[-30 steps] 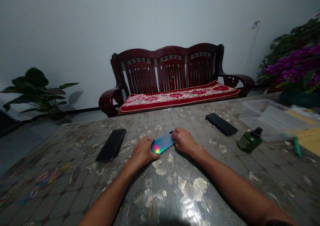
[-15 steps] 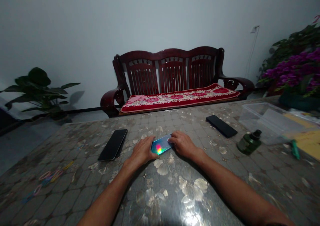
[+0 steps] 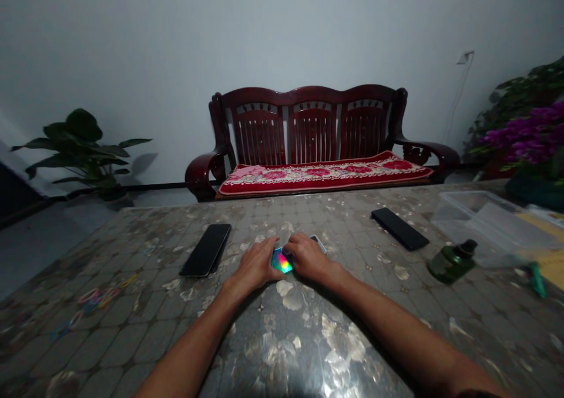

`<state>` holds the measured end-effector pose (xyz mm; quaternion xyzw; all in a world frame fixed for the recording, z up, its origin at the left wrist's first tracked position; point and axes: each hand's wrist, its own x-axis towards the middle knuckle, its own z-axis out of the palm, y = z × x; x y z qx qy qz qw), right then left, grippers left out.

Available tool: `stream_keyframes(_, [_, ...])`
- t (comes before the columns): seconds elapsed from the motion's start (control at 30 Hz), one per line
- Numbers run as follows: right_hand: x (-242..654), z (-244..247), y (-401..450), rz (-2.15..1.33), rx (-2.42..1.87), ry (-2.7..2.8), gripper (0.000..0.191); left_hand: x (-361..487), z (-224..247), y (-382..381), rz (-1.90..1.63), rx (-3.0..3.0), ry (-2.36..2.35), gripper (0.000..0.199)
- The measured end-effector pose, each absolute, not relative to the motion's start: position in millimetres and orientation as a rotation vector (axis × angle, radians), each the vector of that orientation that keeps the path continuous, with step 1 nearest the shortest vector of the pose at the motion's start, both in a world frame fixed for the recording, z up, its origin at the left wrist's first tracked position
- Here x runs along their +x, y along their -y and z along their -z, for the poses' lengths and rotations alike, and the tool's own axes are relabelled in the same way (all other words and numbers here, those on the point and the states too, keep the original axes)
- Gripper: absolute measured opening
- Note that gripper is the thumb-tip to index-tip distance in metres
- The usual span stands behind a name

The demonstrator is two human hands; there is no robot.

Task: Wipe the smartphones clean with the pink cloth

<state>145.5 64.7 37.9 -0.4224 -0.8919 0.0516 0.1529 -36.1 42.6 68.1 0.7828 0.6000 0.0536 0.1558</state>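
Observation:
A smartphone [image 3: 282, 261] with a shiny, rainbow-reflecting back lies on the table between my hands. My left hand [image 3: 258, 263] is closed around its left end, fingers along the far edge and thumb at the near edge. Bent over its middle, the fingers of my right hand [image 3: 308, 256] press on the back; their tips are partly hidden. Beyond the right knuckles a pale-edged end of the phone sticks out. To the left rests a black phone [image 3: 206, 250], slightly raised on one side. Another dark phone [image 3: 399, 229] lies to the right.
On the right stand a green pump bottle [image 3: 452, 261] and a clear plastic box [image 3: 467, 197], with a green object [image 3: 537, 279] near them. Colourful loops [image 3: 99, 299] lie at the left. Behind the patterned table [image 3: 282, 213] is a wooden bench [image 3: 308, 98].
My right hand has slid left from the phone's right end to its middle, covering more of the back. My left hand keeps its hold. The view has shifted slightly.

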Motion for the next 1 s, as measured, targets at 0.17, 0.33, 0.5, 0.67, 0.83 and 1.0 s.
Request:
stream_keyframes(0.17, [142.5, -40.6, -69.3, -0.196, -1.29, 2.548, 0.023, -37.9, -64.8, -43.3, -0.168, 2.245, -1.717, 0.095])
stream_keyframes(0.33, [147.9, -45.9, -76.7, -0.172, -1.493, 2.457, 0.027, -39.1, -59.9, -45.8, -0.177, 2.267, -1.718, 0.099])
stream_keyframes(0.5, [136.4, -39.2, -71.1, -0.24, -1.255, 2.51, 0.027, -42.1, -56.8, -47.0, -0.213, 2.258, -1.704, 0.101])
stream_keyframes(0.67, [132.1, -37.4, -72.0, -0.287, -1.165, 2.493, 0.027, -45.4, -52.6, -49.3, -0.256, 2.263, -1.662, 0.101])
stream_keyframes(0.83, [126.0, -31.2, -74.0, -0.208, -1.177, 2.445, 0.022, -48.1, -45.5, -53.0, -0.321, 2.276, -1.613, 0.106])
stream_keyframes(1.0, [127.7, -34.1, -66.8, -0.276, -1.021, 2.52, 0.025, -50.2, -43.6, -53.7, -0.386, 2.274, -1.577, 0.109])
